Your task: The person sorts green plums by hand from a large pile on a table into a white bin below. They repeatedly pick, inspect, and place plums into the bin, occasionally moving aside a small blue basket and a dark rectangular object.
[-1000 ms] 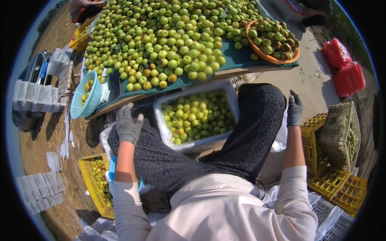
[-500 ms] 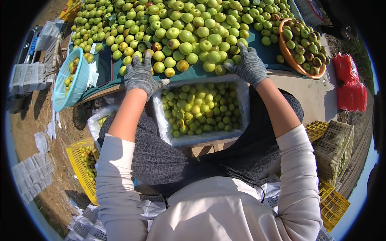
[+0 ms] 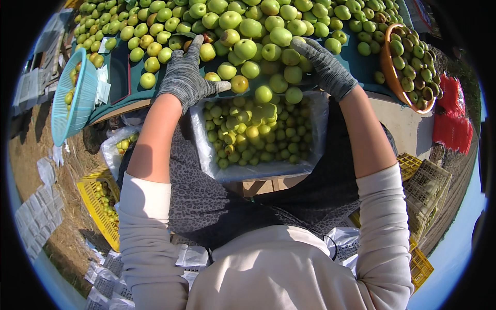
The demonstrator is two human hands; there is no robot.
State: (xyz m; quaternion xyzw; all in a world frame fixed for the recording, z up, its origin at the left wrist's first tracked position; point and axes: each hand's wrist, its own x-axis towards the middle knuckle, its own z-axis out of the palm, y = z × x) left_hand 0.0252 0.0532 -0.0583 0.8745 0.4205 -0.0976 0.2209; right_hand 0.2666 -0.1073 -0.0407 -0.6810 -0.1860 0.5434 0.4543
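A heap of small round green fruits (image 3: 250, 28), jujube-like and some blushed brown, covers the dark green cloth (image 3: 139, 72) on the table. At its near left edge is my left hand (image 3: 187, 77), in a grey knit glove, fingers spread and thumb pointing right beside the fruits. Opposite, my right hand (image 3: 329, 67), gloved alike, lies stretched along the right side of the same fruits. Between the hands, several fruits (image 3: 263, 94) drop over the table edge. Directly below, a crate lined with clear plastic (image 3: 202, 155) holds many such fruits. Neither hand grips a fruit.
A light blue basket (image 3: 77, 108) tilts at the table's left end, an orange bowl (image 3: 388, 64) of browner fruits at its right. Yellow crates (image 3: 95, 204) stand low left, pale crates (image 3: 426, 186) low right. Red packets (image 3: 452, 124) hang at right.
Both hands have drawn fruits toward the near table edge, and several now tumble into the lined crate. The view has shifted, so the heap appears nearer.
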